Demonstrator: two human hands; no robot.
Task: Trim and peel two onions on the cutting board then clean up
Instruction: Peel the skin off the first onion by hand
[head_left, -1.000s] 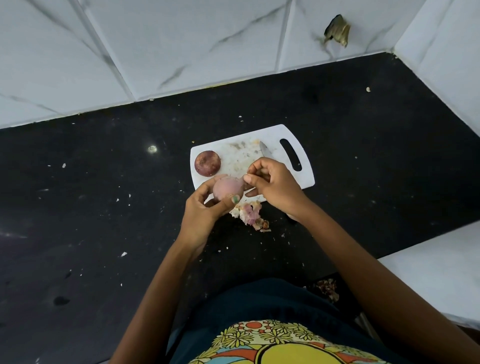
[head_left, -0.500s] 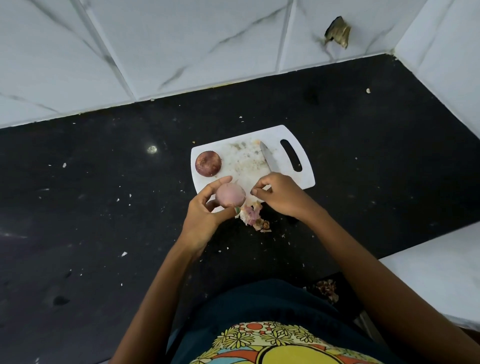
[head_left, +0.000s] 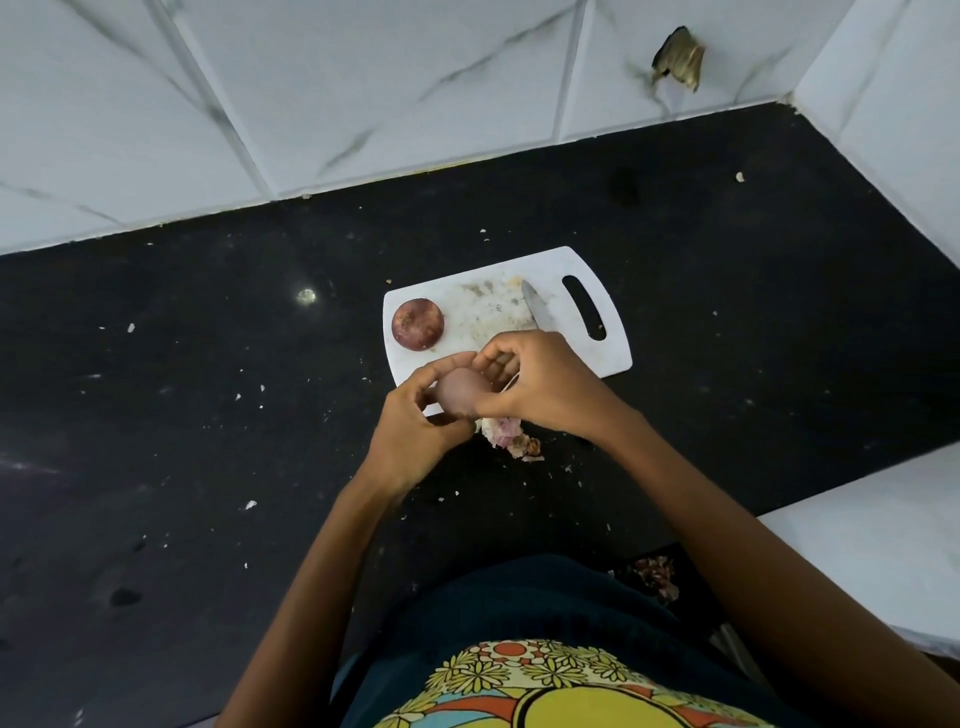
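Observation:
A pale pink peeled onion (head_left: 460, 392) is held over the near edge of the white cutting board (head_left: 613, 338). My left hand (head_left: 415, 436) grips it from below and the left. My right hand (head_left: 540, 387) curls over its right side, fingertips on its top, pinching at the skin. A second onion (head_left: 417, 325), dark red with its skin on, sits at the board's left end. A knife blade (head_left: 537, 312) lies on the board beyond my right hand; its handle is hidden. A heap of onion peels (head_left: 511, 439) lies on the counter just below my hands.
The black counter (head_left: 208, 415) is speckled with small scraps. White marble wall tiles (head_left: 363, 104) run behind and at the right. A white surface (head_left: 872, 540) juts in at the lower right. More peel scraps (head_left: 657, 574) lie near my body.
My right hand has come back from beside the peel heap onto the onion's right side. The onion stays in my left hand, slightly turned.

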